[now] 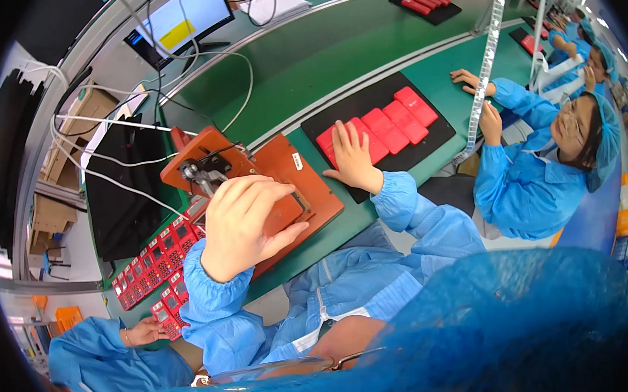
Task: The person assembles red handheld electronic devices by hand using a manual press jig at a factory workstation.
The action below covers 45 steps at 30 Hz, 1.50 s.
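My left hand (247,225) is raised over an orange-brown fixture (317,192), with its thumb apart from the bent fingers and nothing visible between them. Behind it, a metal clamp (201,175) sits on the fixture's upright block; the hand hides part of it, and I cannot tell whether they touch. My right hand (352,156) rests with fingers spread on the leftmost end of a row of red plastic devices (383,131). The devices lie side by side, plain faces up, on a black mat (436,137) to the right of the fixture.
Red keypad handsets (149,267) stand in rows at the left, where another person's hand (146,331) touches one. A co-worker (535,161) sits at the right beside a hanging perforated strip (489,63). Loose cables, a monitor (181,24) and another mat (443,12) lie beyond.
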Each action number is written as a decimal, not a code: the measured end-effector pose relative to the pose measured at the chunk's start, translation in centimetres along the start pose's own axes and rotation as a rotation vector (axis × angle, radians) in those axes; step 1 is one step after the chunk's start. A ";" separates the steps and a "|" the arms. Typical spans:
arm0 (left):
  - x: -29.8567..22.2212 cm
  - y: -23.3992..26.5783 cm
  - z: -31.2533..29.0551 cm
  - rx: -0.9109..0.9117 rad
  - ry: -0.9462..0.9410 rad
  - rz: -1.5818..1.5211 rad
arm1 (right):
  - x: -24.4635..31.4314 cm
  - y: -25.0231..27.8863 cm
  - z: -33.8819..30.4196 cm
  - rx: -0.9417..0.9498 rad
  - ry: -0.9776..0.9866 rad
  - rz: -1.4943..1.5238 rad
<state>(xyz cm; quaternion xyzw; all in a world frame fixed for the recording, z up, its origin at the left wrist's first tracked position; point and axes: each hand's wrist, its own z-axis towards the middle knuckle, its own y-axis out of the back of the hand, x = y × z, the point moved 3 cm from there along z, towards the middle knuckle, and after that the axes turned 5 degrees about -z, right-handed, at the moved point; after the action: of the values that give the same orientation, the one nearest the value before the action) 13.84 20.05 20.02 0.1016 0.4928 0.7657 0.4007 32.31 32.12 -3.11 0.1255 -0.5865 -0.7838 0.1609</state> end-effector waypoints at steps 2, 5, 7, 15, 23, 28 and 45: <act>0.0 -0.3 -0.1 -0.044 -0.001 0.063 | 1.5 -2.1 0.4 0.049 0.092 -0.060; 0.4 -0.7 -0.2 -0.147 -0.077 0.201 | 2.4 -3.8 0.8 -0.085 0.227 -0.054; -0.2 0.7 -0.2 -0.204 -0.145 0.392 | 1.7 -4.7 1.3 -0.124 0.212 -0.124; 13.6 9.6 7.0 -0.525 0.092 0.267 | 0.5 -4.6 2.5 -0.107 0.267 -0.186; 21.7 7.9 -17.3 -1.081 0.558 0.282 | -4.2 -4.7 1.8 -0.096 0.145 -0.119; 29.1 6.6 -25.2 -0.758 0.768 0.578 | -11.2 -4.3 5.5 -0.286 0.025 -0.355; 33.0 18.9 -30.4 -0.278 1.373 0.701 | -0.4 11.5 -7.8 0.158 0.219 0.932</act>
<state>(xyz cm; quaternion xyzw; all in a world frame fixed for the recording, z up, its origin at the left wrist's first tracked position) -34.36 19.46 12.93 -0.2962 0.4690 0.7936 -0.2499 36.85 22.42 5.75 -0.0570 -0.6177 -0.5636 0.5454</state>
